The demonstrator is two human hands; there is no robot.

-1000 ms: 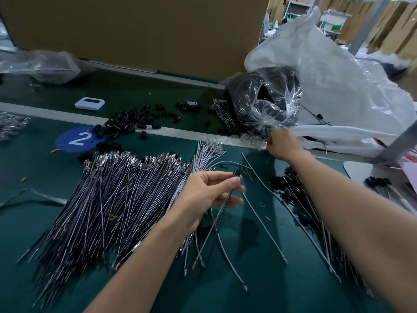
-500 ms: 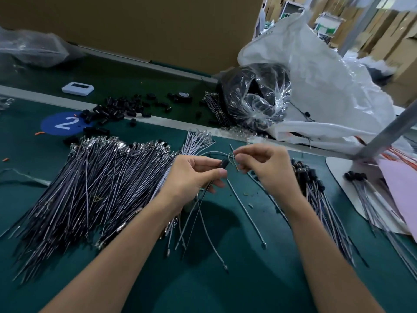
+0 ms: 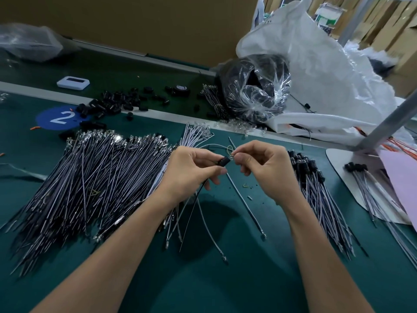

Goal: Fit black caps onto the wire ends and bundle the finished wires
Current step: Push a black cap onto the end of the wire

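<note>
My left hand (image 3: 191,172) pinches a black cap (image 3: 223,161) at mid-table, with a thin wire hanging down from the same grip. My right hand (image 3: 264,168) pinches a small clear-tipped wire end (image 3: 232,156) right against the cap's opening. A large fan of uncapped grey wires (image 3: 90,177) lies to the left. A row of capped wires (image 3: 316,190) lies to the right of my right hand. Loose black caps (image 3: 117,103) are scattered along the far strip.
A clear bag of black parts (image 3: 255,86) and a big white sack (image 3: 316,75) sit at the far right. A white device (image 3: 72,82) lies at the far left, near a blue "2" sticker (image 3: 61,117). More capped wires (image 3: 370,184) rest on a white board at right.
My right hand came back from the bag at the far right to meet my left hand. Both hands now hold cap and wire end together, closer than half a second ago.
</note>
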